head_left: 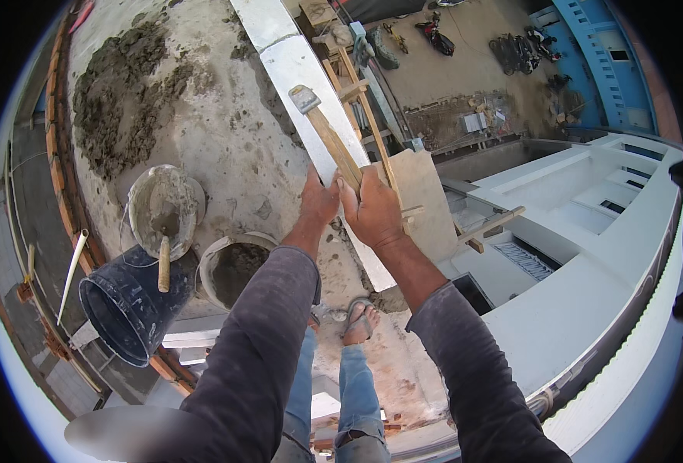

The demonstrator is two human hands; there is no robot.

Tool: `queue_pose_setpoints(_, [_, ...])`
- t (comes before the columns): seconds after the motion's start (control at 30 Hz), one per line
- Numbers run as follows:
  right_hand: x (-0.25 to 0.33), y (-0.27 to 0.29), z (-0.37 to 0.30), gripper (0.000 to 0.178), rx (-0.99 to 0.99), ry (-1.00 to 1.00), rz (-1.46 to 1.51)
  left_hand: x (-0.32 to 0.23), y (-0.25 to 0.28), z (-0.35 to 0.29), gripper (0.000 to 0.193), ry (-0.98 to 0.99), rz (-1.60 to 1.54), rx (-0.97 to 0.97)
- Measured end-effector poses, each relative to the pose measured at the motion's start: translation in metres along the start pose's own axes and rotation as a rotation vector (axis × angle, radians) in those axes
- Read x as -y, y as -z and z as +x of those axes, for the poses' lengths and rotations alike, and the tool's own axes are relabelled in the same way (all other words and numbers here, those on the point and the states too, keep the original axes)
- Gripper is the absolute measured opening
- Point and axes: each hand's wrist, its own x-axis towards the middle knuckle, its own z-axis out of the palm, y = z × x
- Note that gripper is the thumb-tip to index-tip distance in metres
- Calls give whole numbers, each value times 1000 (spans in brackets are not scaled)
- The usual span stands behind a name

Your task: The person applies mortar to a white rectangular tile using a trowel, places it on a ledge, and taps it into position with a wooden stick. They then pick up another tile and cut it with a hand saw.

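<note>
A mallet with a worn, pale head (304, 99) and a flat wooden handle (331, 144) points away from me over a row of white blocks (299, 68). My right hand (374, 208) is closed around the near end of the handle. Close beside it, my left hand (320, 204) is curled at the left edge of the blocks. Its fingertips are mostly hidden, so whether it also grips the handle is unclear. The mallet head appears over the white top face; whether it touches is hard to tell.
On the left, wet mortar (118, 100) lies heaped on the concrete floor. A mortar-caked pan (145, 204) holds a wooden-handled trowel (164, 262), next to a mortar bucket (237, 270) and a tipped black bucket (129, 305). Wooden framing (368, 108) and a drop to a yard lie right.
</note>
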Motion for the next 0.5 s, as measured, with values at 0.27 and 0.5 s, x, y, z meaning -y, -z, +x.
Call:
queue_pose_setpoints(0.27, [8, 4, 4, 38, 226, -210, -266, -5, 2, -4, 61, 45, -116, 37])
queue_pose_setpoints(0.5, [17, 3, -12, 37, 100, -9, -84, -5, 6, -1, 63, 98, -283, 91])
